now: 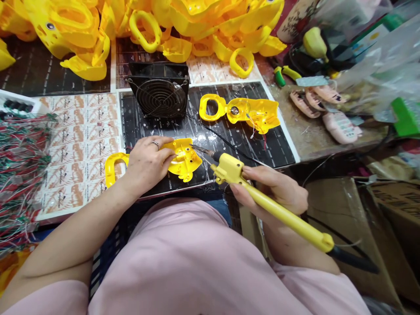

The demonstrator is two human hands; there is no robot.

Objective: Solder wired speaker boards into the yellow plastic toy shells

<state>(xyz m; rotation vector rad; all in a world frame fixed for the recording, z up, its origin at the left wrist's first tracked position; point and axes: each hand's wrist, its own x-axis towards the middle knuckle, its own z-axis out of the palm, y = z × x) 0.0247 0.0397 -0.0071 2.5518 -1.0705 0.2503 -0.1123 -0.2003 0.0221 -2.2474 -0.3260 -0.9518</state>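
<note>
My left hand (pixel 146 162), with a ring on one finger, grips a yellow plastic toy shell half (pixel 187 162) by its left part, open inside up. The shell's ring-shaped handle (pixel 112 168) sticks out left of my wrist. My right hand (pixel 275 186) is closed around a yellow soldering iron (pixel 275 208) with a solder feed on its front. The iron's tip is at the upper right of the shell; whether it touches cannot be told. Farther back lies a matching shell half (pixel 257 114) with a round metal part and thin wires.
A black fan (pixel 160 94) stands behind my left hand. Yellow toy shells (pixel 197 22) are heaped along the back. Bundles of wired parts (pixel 22 175) lie at the left. Pink shell pieces (pixel 341 124) and plastic bags are at the right, above cardboard boxes (pixel 344 227).
</note>
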